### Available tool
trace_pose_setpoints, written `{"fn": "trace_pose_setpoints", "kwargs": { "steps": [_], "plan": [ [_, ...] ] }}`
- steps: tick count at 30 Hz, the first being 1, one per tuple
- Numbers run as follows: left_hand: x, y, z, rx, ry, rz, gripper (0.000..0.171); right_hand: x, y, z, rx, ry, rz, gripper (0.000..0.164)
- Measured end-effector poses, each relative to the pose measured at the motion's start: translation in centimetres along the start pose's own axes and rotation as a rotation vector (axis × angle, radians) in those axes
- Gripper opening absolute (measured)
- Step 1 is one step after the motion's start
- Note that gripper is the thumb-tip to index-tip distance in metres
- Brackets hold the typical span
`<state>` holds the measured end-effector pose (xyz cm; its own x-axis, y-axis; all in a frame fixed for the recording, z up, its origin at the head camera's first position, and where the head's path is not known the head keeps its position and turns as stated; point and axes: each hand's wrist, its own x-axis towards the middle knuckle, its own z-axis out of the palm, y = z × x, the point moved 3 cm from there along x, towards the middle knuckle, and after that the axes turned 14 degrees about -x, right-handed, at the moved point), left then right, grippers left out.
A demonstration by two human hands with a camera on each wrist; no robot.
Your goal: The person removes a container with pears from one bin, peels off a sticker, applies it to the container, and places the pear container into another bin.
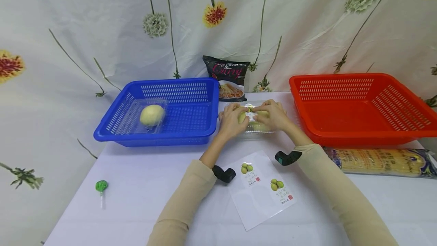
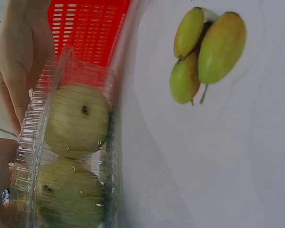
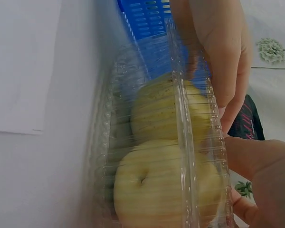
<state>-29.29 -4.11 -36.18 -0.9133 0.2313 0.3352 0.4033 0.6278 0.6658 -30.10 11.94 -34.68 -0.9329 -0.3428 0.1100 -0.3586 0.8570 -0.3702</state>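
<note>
A clear plastic clamshell box (image 1: 257, 128) sits at the back middle of the table. Pale yellow-green round fruits (image 2: 77, 121) fill it, seen through the ridged walls in both wrist views. On its lid lies a small white label (image 1: 251, 117) with a green fruit picture. My left hand (image 1: 233, 120) rests on the lid's left part, thumb and forefinger at the label. From the right, my right hand (image 1: 274, 114) touches the label's other side with its fingertips. Nearer me lies a white sticker sheet (image 1: 256, 204) bearing two printed fruit labels.
A blue basket (image 1: 160, 138) at left holds a clear container with one pale round fruit (image 1: 152, 115). At right stands a red basket (image 1: 362, 137), with a noodle packet (image 1: 382, 160) before it. A black curry packet (image 1: 228, 77) stands behind the box; a green lollipop (image 1: 101, 186) lies front left.
</note>
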Motion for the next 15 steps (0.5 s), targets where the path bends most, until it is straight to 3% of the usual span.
{"fn": "trace_pose_setpoints", "kwargs": {
  "steps": [7, 15],
  "plan": [
    [0.7, -0.1, 0.2, 0.082, -0.039, -0.06, 0.042, 0.7, 0.4, -0.2, -0.019, -0.048, -0.037, 0.043],
    [0.9, -0.4, 0.1, 0.071, -0.064, -0.067, 0.049, 1.1, 0.6, -0.5, -0.044, -0.087, -0.062, 0.048]
  ]
}}
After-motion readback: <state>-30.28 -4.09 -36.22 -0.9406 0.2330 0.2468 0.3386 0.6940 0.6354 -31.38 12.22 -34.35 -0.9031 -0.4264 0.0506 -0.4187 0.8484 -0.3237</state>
